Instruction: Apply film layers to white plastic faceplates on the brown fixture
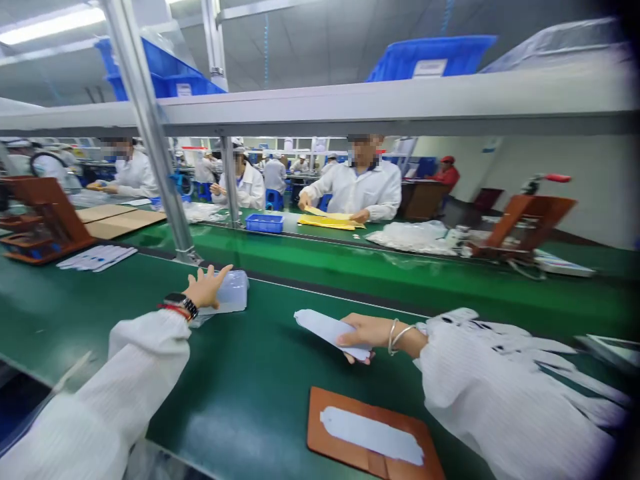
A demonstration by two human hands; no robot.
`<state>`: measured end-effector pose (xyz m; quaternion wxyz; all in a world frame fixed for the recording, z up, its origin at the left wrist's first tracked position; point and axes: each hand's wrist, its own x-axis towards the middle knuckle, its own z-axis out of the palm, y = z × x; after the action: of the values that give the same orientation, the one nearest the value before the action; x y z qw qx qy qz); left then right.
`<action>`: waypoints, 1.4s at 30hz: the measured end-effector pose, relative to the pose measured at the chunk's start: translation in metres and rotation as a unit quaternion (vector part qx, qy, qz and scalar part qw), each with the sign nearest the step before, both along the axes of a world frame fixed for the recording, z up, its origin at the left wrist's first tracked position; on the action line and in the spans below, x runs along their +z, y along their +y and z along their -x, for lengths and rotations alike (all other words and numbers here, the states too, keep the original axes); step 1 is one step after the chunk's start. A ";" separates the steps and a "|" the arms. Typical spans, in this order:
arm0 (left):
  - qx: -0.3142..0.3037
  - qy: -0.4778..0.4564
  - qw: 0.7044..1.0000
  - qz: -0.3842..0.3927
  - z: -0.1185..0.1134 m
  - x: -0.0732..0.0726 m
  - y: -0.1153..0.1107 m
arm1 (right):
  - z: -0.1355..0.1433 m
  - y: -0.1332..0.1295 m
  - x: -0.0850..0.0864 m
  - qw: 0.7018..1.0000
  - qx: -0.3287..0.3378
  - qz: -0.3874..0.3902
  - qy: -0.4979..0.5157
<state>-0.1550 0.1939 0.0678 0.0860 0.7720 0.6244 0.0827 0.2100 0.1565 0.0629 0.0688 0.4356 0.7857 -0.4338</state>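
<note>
White sleeves [480,393], left hand [204,290] splayed at clear box [234,292], right hand [370,332] closed round pale strip [321,329], bin label [430,68] illegible.

The left arm reaches from the near left toward the far side, its loose white left sleeve [150,347] bunched along the forearm. A dark wristwatch [181,302] and a red band [171,311] circle the left wrist. The left hand [206,291] has its back turned upward and its fingers fanned apart, one stretching to the far right. The right arm comes in from the near right in a baggy white right sleeve [480,393], leaving the wrist bare but for pale bangles [395,337]. The right hand [363,333] points left, pinching, thumb uppermost, other fingertips showing below.
</note>
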 end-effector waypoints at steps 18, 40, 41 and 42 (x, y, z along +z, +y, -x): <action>-0.252 -0.141 0.957 -0.003 -0.193 -0.082 -0.013 | -0.033 -0.001 -0.077 0.928 -0.189 -0.319 -0.027; -0.208 -0.211 0.955 -0.011 -0.196 -0.089 -0.019 | -0.054 -0.026 -0.094 0.892 -0.242 -0.360 0.131; -0.209 -0.214 0.954 -0.014 -0.196 -0.089 -0.019 | -0.056 -0.026 -0.093 0.890 -0.246 -0.357 0.141; -0.211 -0.217 0.953 -0.015 -0.196 -0.089 -0.020 | -0.058 -0.026 -0.092 0.889 -0.249 -0.353 0.152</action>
<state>0.0408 0.1743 -0.0209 0.2234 0.8507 0.4127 0.2370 0.2683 0.1303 -0.0295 -0.3197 0.5413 0.7537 -0.1918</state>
